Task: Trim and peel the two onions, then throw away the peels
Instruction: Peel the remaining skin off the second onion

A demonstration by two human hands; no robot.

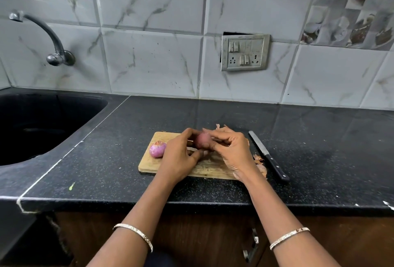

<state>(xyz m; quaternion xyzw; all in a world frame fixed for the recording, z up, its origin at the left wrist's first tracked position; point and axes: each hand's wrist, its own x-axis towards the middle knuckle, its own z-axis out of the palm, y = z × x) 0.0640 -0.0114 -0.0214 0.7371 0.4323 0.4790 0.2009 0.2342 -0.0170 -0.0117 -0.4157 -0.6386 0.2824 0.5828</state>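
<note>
Onions were my whole business on the black tabletop (213, 190). My hands met over the wooden cutting board (149, 165), which lay near the front edge, about midway along it. My left hand (179, 156) was curled around the near side of one onion (202, 140), fingers closed on it and holding it up off the board. My right hand (231, 149) pinched at the same onion from the other side — thumb and fingertips drawn together at its skin, the other fingers bent in. That onion looked pinkish and blurred, so I could not tell how much skin it kept.

A second onion (157, 149) sat on the left end of the board, just beside my left hand, purple and glossy with its cut top showing. Peels (259, 160) lay on the tabletop off the board's right edge, with another scrap (218, 126) past the board's far edge. A knife (267, 155) rested flat on the tabletop to the right of the peels — dark handle toward the front edge, blade toward the wall.
</note>
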